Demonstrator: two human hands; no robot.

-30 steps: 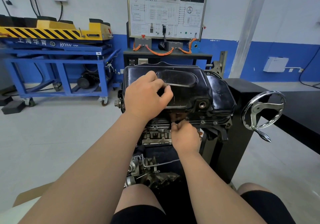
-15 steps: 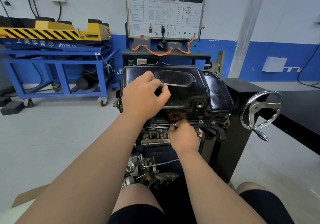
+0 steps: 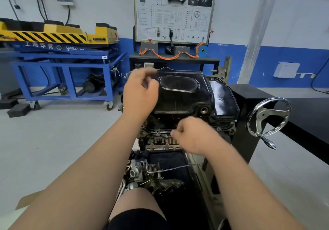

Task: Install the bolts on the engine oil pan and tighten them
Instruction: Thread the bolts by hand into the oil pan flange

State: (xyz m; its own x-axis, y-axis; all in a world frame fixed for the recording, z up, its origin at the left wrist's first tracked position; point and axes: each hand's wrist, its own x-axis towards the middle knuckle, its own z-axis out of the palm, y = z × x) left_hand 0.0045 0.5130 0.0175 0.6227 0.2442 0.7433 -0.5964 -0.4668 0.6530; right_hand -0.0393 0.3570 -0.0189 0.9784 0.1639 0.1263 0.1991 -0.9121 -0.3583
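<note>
Bare floor (image 3: 53, 140) leaves open room left of the oil pan (image 3: 183, 96) up to the blue cart (image 3: 62, 64), while the chrome handwheel (image 3: 265, 117) and black stand (image 3: 249, 94) crowd its right side, the left hand (image 3: 140, 94) hangs over its left top and the right hand (image 3: 194, 135) covers the near flange (image 3: 156, 132).

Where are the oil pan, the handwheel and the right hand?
oil pan (image 3: 179, 101), head view, flat top face.
handwheel (image 3: 263, 118), head view, centre hub.
right hand (image 3: 194, 135), head view, back of hand.
</note>
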